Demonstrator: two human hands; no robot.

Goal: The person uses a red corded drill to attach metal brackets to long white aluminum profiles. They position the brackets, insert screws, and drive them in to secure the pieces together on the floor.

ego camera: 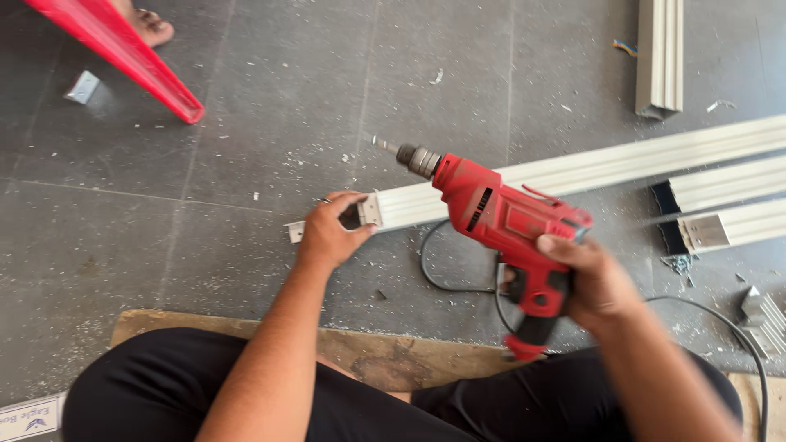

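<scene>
The right hand (594, 282) is wrapped tight around the handle of a red corded electric drill (499, 221), its bit lifted clear and pointing toward the upper left of the frame. The left hand (332, 233) is pinched closed on the near end of a long pale-grey aluminium channel section (573, 173), which lies on the dark tiled floor (246, 123) and runs from centre frame to the right edge.

The step in hand looks like positioning: the section's end is being steadied while the drill hangs above it, not yet touching metal. The next move, judging from this, calls for lowering the bit onto the end of the section and keeping the left-hand grip firm so the piece does not skid.

Counted: one drill, two hands, and four aluminium lengths in view (the held one, two shorter pieces (729, 209) at the right, one (659, 53) at the upper right). A small bracket (82, 86) sits at the upper left, though blur makes it hard to be sure. One red bar (131, 53) slants across the upper left corner.
</scene>
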